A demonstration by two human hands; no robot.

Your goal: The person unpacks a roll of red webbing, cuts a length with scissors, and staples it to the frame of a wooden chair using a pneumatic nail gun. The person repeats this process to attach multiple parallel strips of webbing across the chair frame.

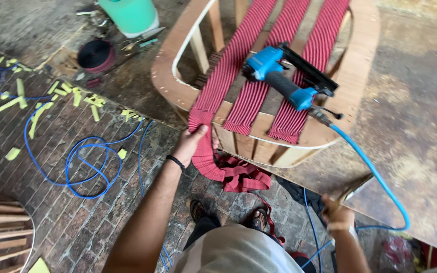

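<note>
Left hand (192, 143) pinches the leftmost red webbing strip (228, 65) where it drops over the near rail of the wooden chair frame (170, 60); fingers are closed on the strap edge, thumb on top. The strip runs from far to near across the frame, and its loose tail hangs down to a bunched pile of webbing (241, 174) on the brick floor (77, 212).

Two more strips lie parallel to its right. The blue pneumatic stapler (279, 78) rests on top of them, untouched, with its blue air hose (375, 177) trailing off to the right.

Right hand (337, 215) is low at the near edge of the work surface (416, 126). Can't tell if its fingers grip anything.

Handling read: webbing looks light, limp and woven, probably somewhat elastic, with a ribbed face that should give good grip. It won't hold shape and needs tension to stay flat. Best hold is across the full width just below the rail, where the hand is now. Stapler looks heavy; take it by the black handle.
</note>
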